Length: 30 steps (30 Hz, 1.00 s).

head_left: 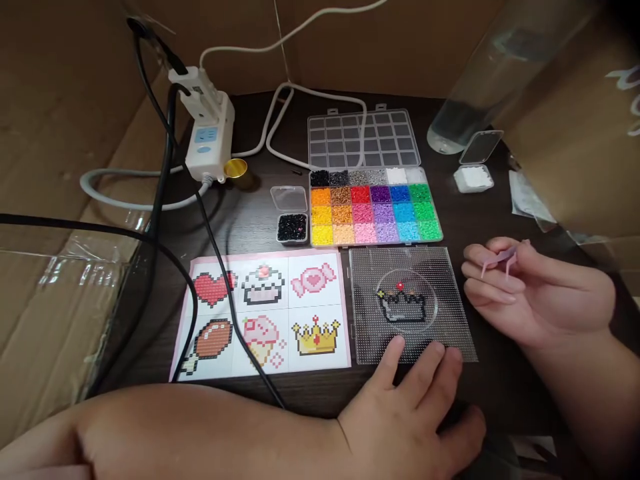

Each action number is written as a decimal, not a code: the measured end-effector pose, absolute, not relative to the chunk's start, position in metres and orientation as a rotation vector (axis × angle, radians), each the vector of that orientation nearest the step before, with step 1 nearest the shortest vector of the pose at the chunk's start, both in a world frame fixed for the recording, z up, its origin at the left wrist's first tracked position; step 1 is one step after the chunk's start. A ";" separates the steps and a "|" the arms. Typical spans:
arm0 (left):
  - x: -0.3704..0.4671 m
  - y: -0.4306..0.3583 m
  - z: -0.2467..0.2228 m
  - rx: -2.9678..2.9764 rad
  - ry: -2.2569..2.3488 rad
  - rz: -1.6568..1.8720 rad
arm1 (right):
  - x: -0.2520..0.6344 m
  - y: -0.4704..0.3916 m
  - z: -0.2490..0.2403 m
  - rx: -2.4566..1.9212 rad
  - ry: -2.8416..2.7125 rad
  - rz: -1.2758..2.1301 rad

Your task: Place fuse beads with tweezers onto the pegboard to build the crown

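Observation:
My left hand (413, 413) lies with fingers spread, its fingertips on the lower edge of the clear pegboard (365, 333). My right hand (535, 287), to the right of the board, pinches pink tweezers (501, 258) whose tips point down. On the board, within a clear ring, sits a crown outline of black beads (403, 313) with a red bead cluster at its top and yellow beads at the left point. Left of the board lies a pattern sheet (290, 307) showing a heart, cupcake, candy, ice cream, crown and another figure.
Behind the board stands an open bead case (375, 207). Small open boxes hold black beads (292, 227) and white beads (474, 179). A power strip (210, 143), gold cup (237, 173) and clear bottle (450, 127) stand farther back. Black cables (215, 243) cross the sheet.

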<state>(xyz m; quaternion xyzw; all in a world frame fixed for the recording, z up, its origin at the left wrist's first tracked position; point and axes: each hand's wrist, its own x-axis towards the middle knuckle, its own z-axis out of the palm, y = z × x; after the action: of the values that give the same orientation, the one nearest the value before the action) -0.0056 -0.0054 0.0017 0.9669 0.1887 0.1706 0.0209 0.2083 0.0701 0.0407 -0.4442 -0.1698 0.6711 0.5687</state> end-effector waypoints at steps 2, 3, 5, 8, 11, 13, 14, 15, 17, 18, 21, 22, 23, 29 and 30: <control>-0.006 -0.005 0.003 3.006 0.574 0.511 | 0.209 0.071 0.040 -1.020 -0.396 1.605; -0.006 -0.005 0.004 3.008 0.572 0.500 | 0.209 0.072 0.040 -1.015 -0.398 1.614; -0.007 -0.005 0.005 3.012 0.569 0.481 | 0.208 0.073 0.040 -1.013 -0.412 1.630; -0.008 -0.004 0.007 3.012 0.567 0.461 | 0.207 0.076 0.040 -1.014 -0.447 1.651; -0.008 -0.004 0.010 3.004 0.560 0.423 | 0.206 0.079 0.040 -1.024 -0.491 1.642; -0.008 -0.003 0.011 3.000 0.556 0.395 | 0.206 0.080 0.040 -1.041 -0.527 1.619; -0.008 -0.003 0.012 2.999 0.553 0.385 | 0.206 0.080 0.041 -1.057 -0.547 1.603; -0.008 -0.003 0.013 2.996 0.550 0.378 | 0.206 0.080 0.041 -1.075 -0.566 1.585; -0.008 -0.004 0.014 2.988 0.543 0.370 | 0.206 0.080 0.042 -1.108 -0.591 1.556; -0.008 -0.004 0.014 2.985 0.541 0.369 | 0.206 0.080 0.043 -1.117 -0.597 1.549; -0.009 -0.004 0.015 2.980 0.545 0.352 | 0.205 0.080 0.042 -1.113 -0.590 1.555; -0.009 -0.004 0.015 2.980 0.545 0.349 | 0.205 0.080 0.042 -1.110 -0.587 1.556; -0.010 -0.003 0.015 2.977 0.544 0.347 | 0.205 0.079 0.042 -1.109 -0.584 1.557; -0.009 -0.005 0.014 2.950 0.553 0.363 | 0.202 0.079 0.045 -1.157 -0.572 1.561; -0.009 -0.005 0.014 2.949 0.550 0.365 | 0.201 0.079 0.045 -1.167 -0.573 1.558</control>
<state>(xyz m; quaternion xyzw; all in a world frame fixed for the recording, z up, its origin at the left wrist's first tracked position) -0.0090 -0.0050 0.0142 0.9741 0.1817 0.1204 0.0598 0.2014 0.0790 0.0449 -0.4884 -0.2399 0.6520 0.5280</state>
